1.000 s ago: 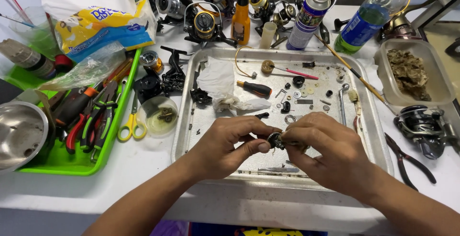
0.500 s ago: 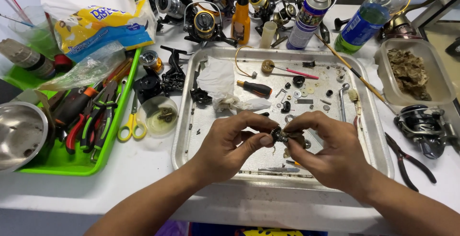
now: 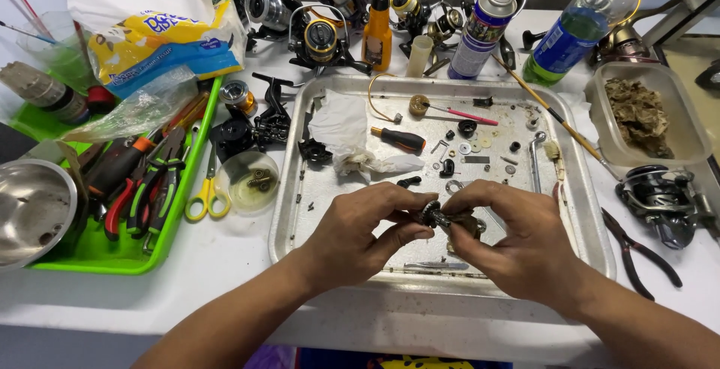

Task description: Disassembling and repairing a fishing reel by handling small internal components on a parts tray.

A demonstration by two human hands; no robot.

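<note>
**Colours On Your Table**

You have a silver metal tray [image 3: 300,211] with a white cloth [image 3: 341,125] and a screwdriver [image 3: 399,140] that is orange and black. Your scissors [image 3: 206,193] are yellow. Your tool tray [image 3: 112,256] is bright green. The bottle [image 3: 376,28] is orange. Your pliers [image 3: 124,200] are red and black.

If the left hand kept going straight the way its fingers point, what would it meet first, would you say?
The left hand points rightward at the small dark toothed metal gear part it already pinches; just beyond are the right hand fingers, though depth is unclear.
</note>
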